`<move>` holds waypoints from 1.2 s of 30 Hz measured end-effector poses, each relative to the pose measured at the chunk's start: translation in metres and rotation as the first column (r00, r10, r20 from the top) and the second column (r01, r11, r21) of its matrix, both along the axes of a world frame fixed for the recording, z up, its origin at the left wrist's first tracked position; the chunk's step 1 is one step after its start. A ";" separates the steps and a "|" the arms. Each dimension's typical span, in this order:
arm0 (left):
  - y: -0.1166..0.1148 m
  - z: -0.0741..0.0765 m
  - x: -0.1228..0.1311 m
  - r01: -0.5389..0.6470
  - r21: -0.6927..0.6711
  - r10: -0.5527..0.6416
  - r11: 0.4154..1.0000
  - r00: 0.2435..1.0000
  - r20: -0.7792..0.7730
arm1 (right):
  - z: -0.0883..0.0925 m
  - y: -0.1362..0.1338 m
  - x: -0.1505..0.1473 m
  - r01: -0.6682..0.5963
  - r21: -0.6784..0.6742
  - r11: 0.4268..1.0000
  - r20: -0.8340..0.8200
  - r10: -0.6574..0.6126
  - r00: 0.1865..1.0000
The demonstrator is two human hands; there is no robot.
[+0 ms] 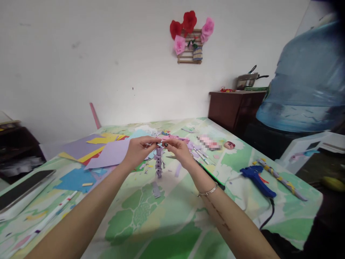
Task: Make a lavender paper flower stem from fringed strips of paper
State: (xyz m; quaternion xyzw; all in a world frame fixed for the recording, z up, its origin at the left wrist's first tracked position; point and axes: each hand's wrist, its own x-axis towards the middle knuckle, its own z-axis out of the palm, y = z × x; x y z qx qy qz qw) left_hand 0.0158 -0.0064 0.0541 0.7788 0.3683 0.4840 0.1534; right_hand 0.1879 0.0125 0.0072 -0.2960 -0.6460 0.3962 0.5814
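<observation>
A white wall stands behind, with a small rack of paper flowers (192, 36) hung on it, four blooms: two red, two pink. Below it runs the tabletop (167, 223), covered in a green printed cloth. I hold both hands up over its middle. My left hand (140, 151) and right hand (179, 150) meet fingertip to fingertip, each grip narrow and pinched on the top end of one crinkled purple paper strip (159, 162). Held from the top like this, the strip hangs straight down between my wrists, and its lower end seems just to reach the cloth. One loose purple scrap (155, 189) lies on the cloth near me, below it. Flat sheets of paper (110, 154) are spread to the far left, out of my way, I think. One blue glue gun (257, 176) lies to the right, well apart, its cord trailing off the near edge. One thin bracelet (208, 191) sits on my right wrist.
</observation>
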 end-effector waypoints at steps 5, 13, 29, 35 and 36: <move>-0.001 0.002 0.001 0.039 0.048 -0.035 0.998 0.995 -0.089 | 0.002 -0.010 0.008 0.043 -0.002 0.999 0.064 -0.043 0.997; -0.001 -0.002 -0.002 0.016 0.124 0.001 0.992 0.990 -0.138 | 0.006 -0.066 0.044 0.394 0.133 0.909 0.332 -0.415 0.847; -0.005 0.002 -0.003 -0.038 0.159 0.077 0.987 0.967 -0.245 | -0.030 -0.161 0.181 0.648 0.198 0.736 0.802 -0.501 0.324; -0.006 0.001 -0.005 -0.032 0.132 0.056 0.991 0.981 -0.188 | -0.020 -0.138 0.211 0.783 0.337 0.523 0.772 -0.629 0.088; -0.005 0.000 -0.006 -0.024 0.130 0.047 0.991 0.984 -0.173 | -0.020 -0.133 0.215 0.799 0.334 0.500 0.767 -0.637 0.078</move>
